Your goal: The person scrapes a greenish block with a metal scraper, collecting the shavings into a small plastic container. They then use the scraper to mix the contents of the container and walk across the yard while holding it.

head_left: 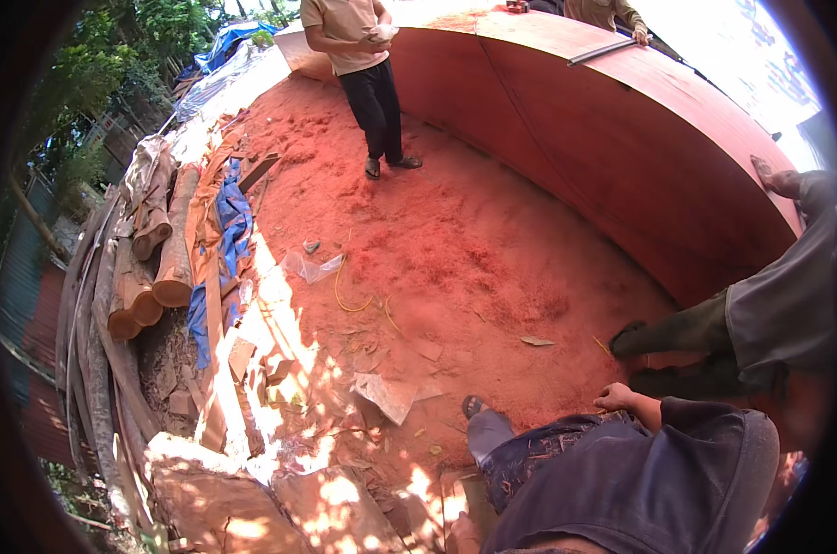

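Note:
My right hand [616, 398] lies above my thigh, near the knee of my dark patterned trousers [552, 452]. Its fingers look curled in, and whatever they may hold is too small to make out. At the lower edge, part of my left hand [463, 534] shows beside a wooden block [474, 499], seemingly touching it; its fingers are mostly hidden. My sandalled foot [475, 406] is on ground covered with red sawdust [455, 249].
A large red slab [603, 157] stands on edge along the right. One person [354, 46] stands at its far left, another [779, 286] close on my right with a hand on the slab. Logs [172, 277], a blue tarp [234, 222] and a yellow cord [342, 291] lie leftward.

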A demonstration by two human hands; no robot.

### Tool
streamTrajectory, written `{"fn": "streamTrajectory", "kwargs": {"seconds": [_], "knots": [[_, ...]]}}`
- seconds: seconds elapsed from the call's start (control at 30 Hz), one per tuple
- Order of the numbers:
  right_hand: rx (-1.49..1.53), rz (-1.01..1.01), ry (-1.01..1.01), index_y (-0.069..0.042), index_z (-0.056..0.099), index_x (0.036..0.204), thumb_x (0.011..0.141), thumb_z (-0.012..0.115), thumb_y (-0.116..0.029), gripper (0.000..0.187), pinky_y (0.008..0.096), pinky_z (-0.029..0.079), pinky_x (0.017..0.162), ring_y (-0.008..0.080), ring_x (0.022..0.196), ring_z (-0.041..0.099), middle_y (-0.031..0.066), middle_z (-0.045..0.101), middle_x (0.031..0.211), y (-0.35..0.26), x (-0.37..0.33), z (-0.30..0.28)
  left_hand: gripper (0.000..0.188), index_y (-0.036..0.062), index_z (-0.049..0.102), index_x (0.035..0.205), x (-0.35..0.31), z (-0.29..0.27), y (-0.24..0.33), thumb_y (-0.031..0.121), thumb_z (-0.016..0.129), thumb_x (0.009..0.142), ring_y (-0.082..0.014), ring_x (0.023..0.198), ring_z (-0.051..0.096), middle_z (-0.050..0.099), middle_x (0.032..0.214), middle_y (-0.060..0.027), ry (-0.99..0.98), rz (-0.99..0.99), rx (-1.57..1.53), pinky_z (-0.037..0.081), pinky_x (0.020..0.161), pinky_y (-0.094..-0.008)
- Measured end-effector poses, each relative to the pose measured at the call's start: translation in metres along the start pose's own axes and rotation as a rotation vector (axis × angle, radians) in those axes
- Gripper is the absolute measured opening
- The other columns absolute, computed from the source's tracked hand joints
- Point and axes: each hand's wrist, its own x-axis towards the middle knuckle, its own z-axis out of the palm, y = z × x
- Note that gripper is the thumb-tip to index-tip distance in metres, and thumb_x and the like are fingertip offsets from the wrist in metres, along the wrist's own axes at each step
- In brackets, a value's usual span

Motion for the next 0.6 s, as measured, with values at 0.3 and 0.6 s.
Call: {"fn": "streamTrajectory", "kwargs": {"seconds": [0.3,0.6], "knots": [[0.260,-0.224,0.151,0.000,0.072,0.109,0.084,0.068,-0.034,0.042,0.0358,0.054,0.084,0.0236,0.092,0.069,0.0150,0.073,0.098,-0.211,-0.010,-0.090,0.065,0.0045,0.036,0.147,-0.089,-0.026,0.298,0.044,0.052,0.097,-0.0405,0.134,0.045,0.047,0.145,-0.0203,-0.140,0.412,-0.517,0.039,0.105,-0.0576],[-0.014,-0.147,0.006,0.005,0.071,0.108,0.090,0.070,-0.036,0.044,0.0328,0.054,0.080,0.0204,0.090,0.068,0.0131,0.073,0.099,-0.207,0.086,-0.079,0.042,0.0073,0.057,0.123,-0.084,0.013,0.166,0.037,0.061,0.094,-0.0259,0.091,0.060,0.061,0.100,-0.0098,-0.048,0.011,-0.425,0.051,0.082,-0.0502]]}}
